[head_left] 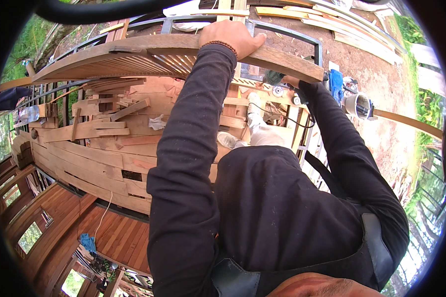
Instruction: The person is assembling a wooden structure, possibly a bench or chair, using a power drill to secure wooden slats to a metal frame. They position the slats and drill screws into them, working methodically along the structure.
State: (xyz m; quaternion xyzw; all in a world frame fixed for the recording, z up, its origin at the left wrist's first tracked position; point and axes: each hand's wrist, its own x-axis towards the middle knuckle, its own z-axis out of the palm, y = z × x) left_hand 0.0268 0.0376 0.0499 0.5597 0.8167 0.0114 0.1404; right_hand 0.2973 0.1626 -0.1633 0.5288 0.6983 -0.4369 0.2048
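Note:
A long wooden frame (158,43) with a row of thin slats (129,67) stretches across in front of me. My left hand (231,37) is closed over its top rail, thumb out to the right and the other fingertips hidden behind the wood. Below the rail's right end, my right hand (292,81) grips a dark green power tool (273,77). The rail and my sleeve partly cover that hand, and the tool's exact kind does not show. A dark cord (306,125) loops beneath it.
Wood offcuts (109,119) lie on the plank platform (91,157) at left. A round disc (278,91) rests near my feet. To the right are a blue cloth (336,85) and a whitish bucket (353,105). Long boards (342,29) lie on the ground beyond the metal railing (287,32).

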